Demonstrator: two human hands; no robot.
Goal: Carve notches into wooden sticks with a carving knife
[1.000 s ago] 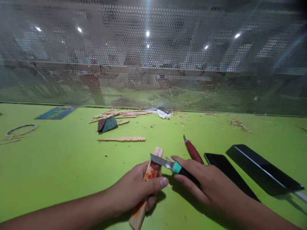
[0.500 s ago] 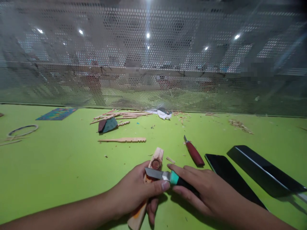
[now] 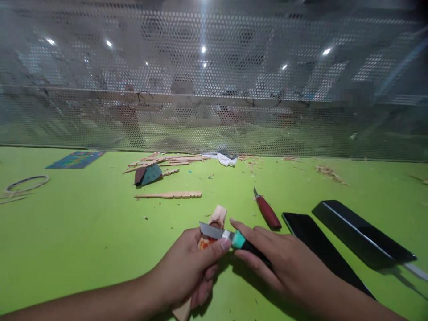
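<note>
My left hand [image 3: 190, 263] is wrapped round a carved piece of wood [image 3: 219, 213] with a round brown hollow and an orange-stained patch. Its lower end pokes out beneath my palm. In my right hand [image 3: 277, 258] is a carving knife [image 3: 239, 239] with a black and turquoise handle. The knife's flat blade lies across the wood just below the hollow, and my left thumb presses on the metal near the handle. Part of the wood is hidden by the blade and my left fingers.
A red-handled knife [image 3: 267, 214], a black phone [image 3: 321, 249] and a dark box-shaped device [image 3: 361, 236] lie at right. Ahead are a notched wooden stick [image 3: 174, 195], folded sandpaper [image 3: 149, 174], wood strips [image 3: 180, 159] and shavings [image 3: 329, 173]. A perforated screen [image 3: 207, 111] bounds the green table [image 3: 83, 240].
The blade has shifted slightly up the wood, towards the hollow. My left fingers have curled closer round the piece, covering more of its lower part. The whole view has drifted a little.
</note>
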